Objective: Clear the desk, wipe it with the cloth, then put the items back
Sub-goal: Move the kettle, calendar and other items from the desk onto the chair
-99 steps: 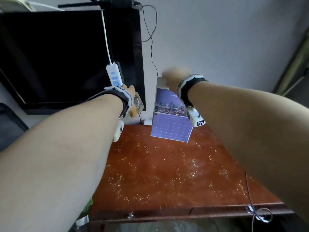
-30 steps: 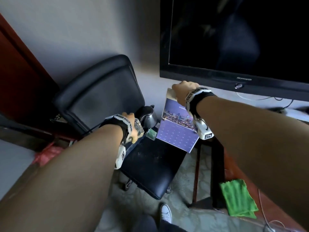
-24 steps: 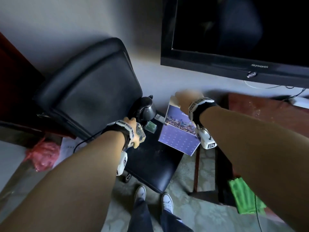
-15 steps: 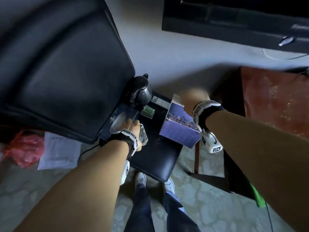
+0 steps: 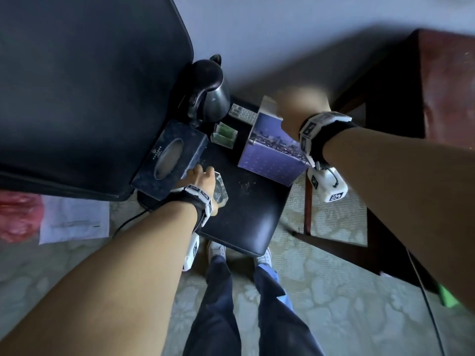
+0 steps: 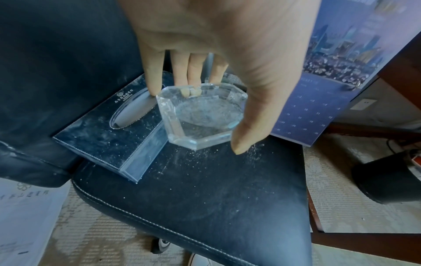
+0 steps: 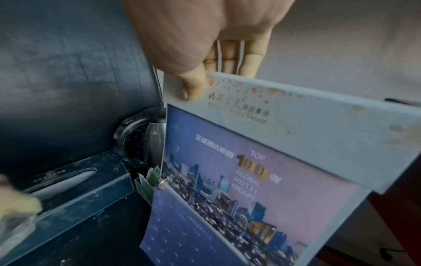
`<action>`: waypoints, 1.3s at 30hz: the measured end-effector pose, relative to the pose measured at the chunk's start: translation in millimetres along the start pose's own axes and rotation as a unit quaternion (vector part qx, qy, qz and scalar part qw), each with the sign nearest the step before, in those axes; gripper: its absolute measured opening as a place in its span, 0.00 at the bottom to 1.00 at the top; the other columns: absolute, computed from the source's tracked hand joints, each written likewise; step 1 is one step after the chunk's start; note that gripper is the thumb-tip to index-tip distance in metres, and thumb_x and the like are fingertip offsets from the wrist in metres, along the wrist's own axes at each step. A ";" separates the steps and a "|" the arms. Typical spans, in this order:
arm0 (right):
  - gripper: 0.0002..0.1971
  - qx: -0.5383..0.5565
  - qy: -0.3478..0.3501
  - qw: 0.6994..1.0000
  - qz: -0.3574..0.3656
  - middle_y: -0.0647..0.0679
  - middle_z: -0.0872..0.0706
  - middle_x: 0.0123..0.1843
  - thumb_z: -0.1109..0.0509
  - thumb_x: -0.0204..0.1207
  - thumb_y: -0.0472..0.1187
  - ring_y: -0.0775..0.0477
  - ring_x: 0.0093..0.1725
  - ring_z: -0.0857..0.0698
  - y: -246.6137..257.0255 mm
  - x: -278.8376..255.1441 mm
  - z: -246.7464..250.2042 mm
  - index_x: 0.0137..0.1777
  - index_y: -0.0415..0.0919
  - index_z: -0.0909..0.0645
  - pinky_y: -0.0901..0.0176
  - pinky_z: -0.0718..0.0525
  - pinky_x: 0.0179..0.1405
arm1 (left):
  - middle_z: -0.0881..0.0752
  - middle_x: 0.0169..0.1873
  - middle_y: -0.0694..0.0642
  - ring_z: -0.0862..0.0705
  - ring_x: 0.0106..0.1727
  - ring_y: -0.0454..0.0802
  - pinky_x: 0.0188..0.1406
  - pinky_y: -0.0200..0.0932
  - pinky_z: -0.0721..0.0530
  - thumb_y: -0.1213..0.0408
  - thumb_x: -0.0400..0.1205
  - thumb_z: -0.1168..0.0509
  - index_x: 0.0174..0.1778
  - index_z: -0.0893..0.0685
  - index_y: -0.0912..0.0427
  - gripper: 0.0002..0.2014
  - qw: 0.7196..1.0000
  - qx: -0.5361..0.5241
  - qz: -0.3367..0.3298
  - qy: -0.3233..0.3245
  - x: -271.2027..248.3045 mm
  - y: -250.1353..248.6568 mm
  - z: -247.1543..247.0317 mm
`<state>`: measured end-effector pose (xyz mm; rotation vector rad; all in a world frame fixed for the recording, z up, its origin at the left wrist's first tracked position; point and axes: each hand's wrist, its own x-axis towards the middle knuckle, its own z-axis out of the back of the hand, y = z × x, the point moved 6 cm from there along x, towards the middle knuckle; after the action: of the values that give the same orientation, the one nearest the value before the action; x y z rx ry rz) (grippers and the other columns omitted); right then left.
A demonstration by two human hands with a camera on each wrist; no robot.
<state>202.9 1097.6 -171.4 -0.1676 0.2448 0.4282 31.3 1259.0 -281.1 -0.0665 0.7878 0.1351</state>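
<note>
My left hand (image 5: pixel 205 176) grips a clear octagonal glass ashtray (image 6: pixel 202 115) by its rim, thumb on the near side and fingers (image 6: pixel 154 81) on the far side. It hangs low over the black chair seat (image 6: pixel 205 189), right beside a dark tissue box (image 6: pixel 109 129). My right hand (image 5: pixel 295 106) pinches the top edge of a purple desk calendar (image 5: pixel 272 152), thumb (image 7: pixel 191 88) in front, above the seat's right side. The green cloth (image 5: pixel 448 296) peeks out below my right forearm.
On the chair seat stand a black kettle (image 5: pixel 208 98), a remote (image 5: pixel 243 114) and a holder of green packets (image 5: pixel 223 134). The red-brown desk (image 5: pixel 447 86) is at the right. A black bin (image 6: pixel 387 178) stands on the floor; paper (image 5: pixel 74 219) and a red bag (image 5: pixel 18 214) lie left.
I have turned from the desk to the chair, carrying ashtray and calendar. Over the last second both hands have come down toward the seat, the ashtray now beside the tissue box.
</note>
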 end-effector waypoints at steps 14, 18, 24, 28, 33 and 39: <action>0.15 -0.002 -0.008 1.000 0.021 0.40 0.19 0.63 0.31 0.80 0.37 0.34 0.62 0.18 18.5 16.7 6.0 0.66 0.40 0.23 0.50 0.27 0.44 | 0.30 0.67 0.61 0.26 0.69 0.61 0.54 0.60 0.16 0.59 0.59 0.22 0.71 0.36 0.57 0.45 1.000 -0.010 0.003 0.022 2.6 0.2 -3.3; 0.16 0.019 -0.007 1.000 0.022 0.40 0.19 0.62 0.31 0.80 0.38 0.34 0.60 0.18 30.7 11.0 -0.4 0.66 0.40 0.25 0.50 0.28 0.43 | 0.30 0.66 0.61 0.26 0.68 0.62 0.54 0.61 0.16 0.60 0.59 0.23 0.71 0.35 0.57 0.44 1.000 -0.014 0.000 0.024 1.0 1.2 -2.7; 0.18 0.027 -0.010 0.999 0.016 0.41 0.20 0.62 0.29 0.78 0.37 0.34 0.61 0.19 24.5 1.1 1.1 0.67 0.40 0.26 0.49 0.28 0.42 | 0.30 0.66 0.61 0.26 0.69 0.62 0.54 0.60 0.16 0.60 0.59 0.23 0.71 0.36 0.58 0.44 0.999 -0.016 -0.003 0.032 -6.6 1.3 -0.4; 0.20 0.038 -0.015 0.999 0.019 0.41 0.20 0.63 0.30 0.76 0.35 0.35 0.62 0.20 22.2 -6.2 5.1 0.68 0.40 0.27 0.48 0.26 0.47 | 0.30 0.66 0.61 0.25 0.68 0.62 0.51 0.58 0.17 0.61 0.60 0.22 0.71 0.36 0.58 0.44 1.000 -0.012 -0.005 0.022 -12.7 0.6 5.8; 0.22 0.048 -0.091 0.993 0.051 0.39 0.23 0.65 0.35 0.70 0.35 0.34 0.66 0.26 33.3 -22.4 17.9 0.65 0.38 0.24 0.42 0.30 0.61 | 0.30 0.67 0.60 0.25 0.68 0.61 0.48 0.55 0.19 0.61 0.60 0.22 0.72 0.36 0.58 0.45 1.000 -0.012 -0.003 0.011 -17.8 1.2 10.5; 0.20 0.139 -0.091 0.979 0.116 0.37 0.19 0.56 0.33 0.65 0.30 0.33 0.55 0.20 64.3 -48.0 -13.6 0.59 0.36 0.20 0.43 0.18 0.48 | 0.30 0.68 0.62 0.25 0.69 0.63 0.54 0.57 0.18 0.59 0.59 0.22 0.73 0.37 0.57 0.46 1.000 -0.013 -0.001 0.003 -12.1 6.4 -10.1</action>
<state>130.3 1133.8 -178.5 0.1752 0.1412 0.6314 14.8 1263.1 -279.7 -0.0931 0.7925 0.1433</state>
